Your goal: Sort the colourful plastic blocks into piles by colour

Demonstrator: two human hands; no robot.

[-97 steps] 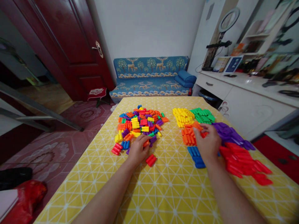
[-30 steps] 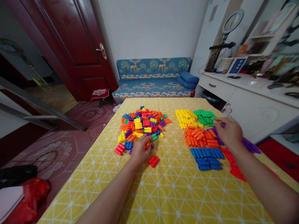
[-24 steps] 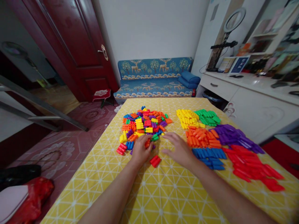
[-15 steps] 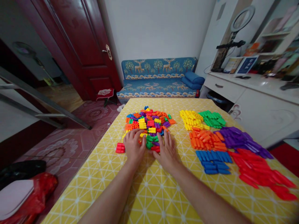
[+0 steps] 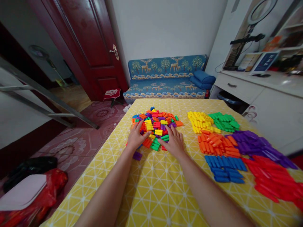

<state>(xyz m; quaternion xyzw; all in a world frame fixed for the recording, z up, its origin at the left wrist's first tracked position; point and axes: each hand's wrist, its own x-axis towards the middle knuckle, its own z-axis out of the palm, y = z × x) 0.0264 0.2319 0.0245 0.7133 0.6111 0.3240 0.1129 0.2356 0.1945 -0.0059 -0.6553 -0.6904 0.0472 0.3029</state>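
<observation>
A mixed heap of plastic building pieces (image 5: 156, 125) in several colours lies on the yellow patterned tablecloth (image 5: 151, 189). My left hand (image 5: 136, 136) is at the heap's near left side, fingers spread over orange and yellow pieces. My right hand (image 5: 174, 141) is at the near right side, fingers apart, beside green pieces (image 5: 155, 144). Neither hand shows a piece in its grip; whether the fingertips touch the heap is hard to tell. A purple piece (image 5: 137, 155) lies apart, just below my left hand.
Sorted piles stand to the right: yellow (image 5: 201, 121), green (image 5: 224, 121), orange (image 5: 217, 144), blue (image 5: 226, 167), purple (image 5: 259, 145) and red (image 5: 274, 178). A blue sofa (image 5: 165, 85) is beyond the table, a white cabinet (image 5: 272, 104) to the right, a metal ladder (image 5: 61, 105) left.
Both hands have shifted a little farther into the heap. The green pieces between them lie more spread out, and a purple piece now shows below my left hand. The view has turned slightly left.
</observation>
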